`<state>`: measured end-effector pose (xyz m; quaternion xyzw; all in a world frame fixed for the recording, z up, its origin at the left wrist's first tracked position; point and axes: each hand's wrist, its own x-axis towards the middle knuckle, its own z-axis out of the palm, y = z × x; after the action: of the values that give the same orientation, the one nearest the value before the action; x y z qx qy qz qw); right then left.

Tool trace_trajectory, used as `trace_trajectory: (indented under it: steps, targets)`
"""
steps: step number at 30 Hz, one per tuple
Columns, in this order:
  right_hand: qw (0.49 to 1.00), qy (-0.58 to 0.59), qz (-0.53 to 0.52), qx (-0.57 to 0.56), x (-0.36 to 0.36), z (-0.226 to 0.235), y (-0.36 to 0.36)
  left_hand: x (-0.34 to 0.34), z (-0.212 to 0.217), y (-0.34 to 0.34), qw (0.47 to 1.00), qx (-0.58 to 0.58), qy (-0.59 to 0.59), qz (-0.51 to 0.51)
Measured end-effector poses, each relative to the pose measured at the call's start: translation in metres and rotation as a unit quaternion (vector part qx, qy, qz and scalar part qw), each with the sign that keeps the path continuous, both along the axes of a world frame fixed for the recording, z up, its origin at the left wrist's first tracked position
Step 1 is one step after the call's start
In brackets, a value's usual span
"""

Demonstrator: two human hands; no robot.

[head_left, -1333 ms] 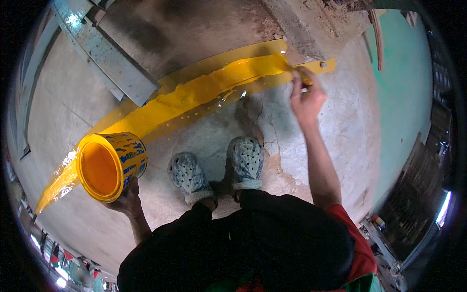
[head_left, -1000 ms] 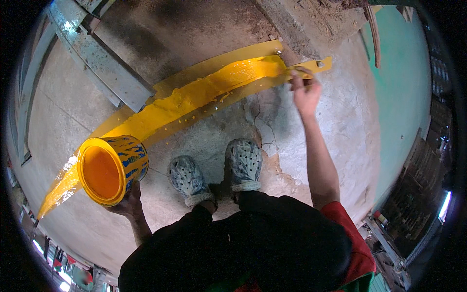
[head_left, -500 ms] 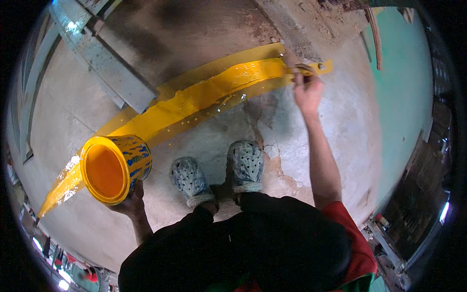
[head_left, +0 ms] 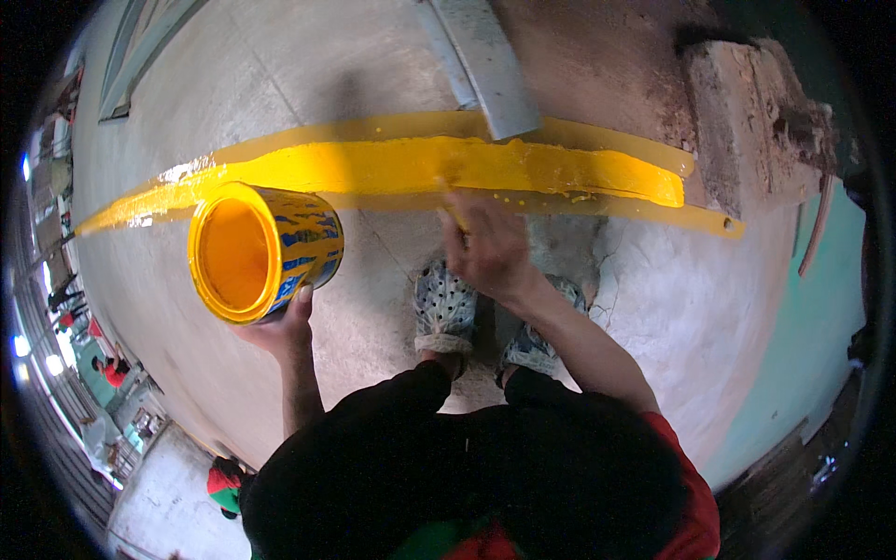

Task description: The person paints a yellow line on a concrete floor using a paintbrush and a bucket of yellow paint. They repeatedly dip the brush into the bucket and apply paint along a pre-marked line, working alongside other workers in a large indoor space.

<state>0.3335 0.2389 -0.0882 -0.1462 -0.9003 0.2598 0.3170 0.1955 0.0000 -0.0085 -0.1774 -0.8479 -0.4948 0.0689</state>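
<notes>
My left hand (head_left: pixel 278 324) holds a paint can (head_left: pixel 264 250) from below; the can is blue-patterned, smeared with yellow, and tilted so its yellow inside faces me. My right hand (head_left: pixel 487 248) is closed on a paintbrush (head_left: pixel 452 207), whose bristle end touches the wet yellow stripe (head_left: pixel 401 166). The stripe runs across the concrete floor (head_left: pixel 280 75) from far left to the right. My two feet in grey perforated shoes (head_left: pixel 445 306) stand just behind the stripe, under my right hand.
A grey metal beam (head_left: pixel 485 61) crosses the stripe from above. A rough concrete block (head_left: pixel 747 121) stands at the stripe's right end. A teal surface (head_left: pixel 803 327) lies to the right. Other people (head_left: pixel 110 371) are at the lower left, far off.
My right hand has swept the brush left along the stripe, from its right end to the middle. The view has turned so the stripe now lies nearly level. The can stays in my left hand.
</notes>
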Motion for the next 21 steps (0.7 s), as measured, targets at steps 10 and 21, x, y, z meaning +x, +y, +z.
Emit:
trace_trajectory:
  steps: [10, 21]
  targets:
    - [0.925, -0.106, -0.228, -0.284, 0.055, -0.042, 0.072, 0.011, 0.006, -0.041, 0.993, 0.062, -0.032, 0.095]
    - [0.793, 0.152, -0.273, -0.524, 0.059, 0.264, 0.078, 0.018, 0.169, 0.030, 0.964, 0.197, -0.177, 0.026]
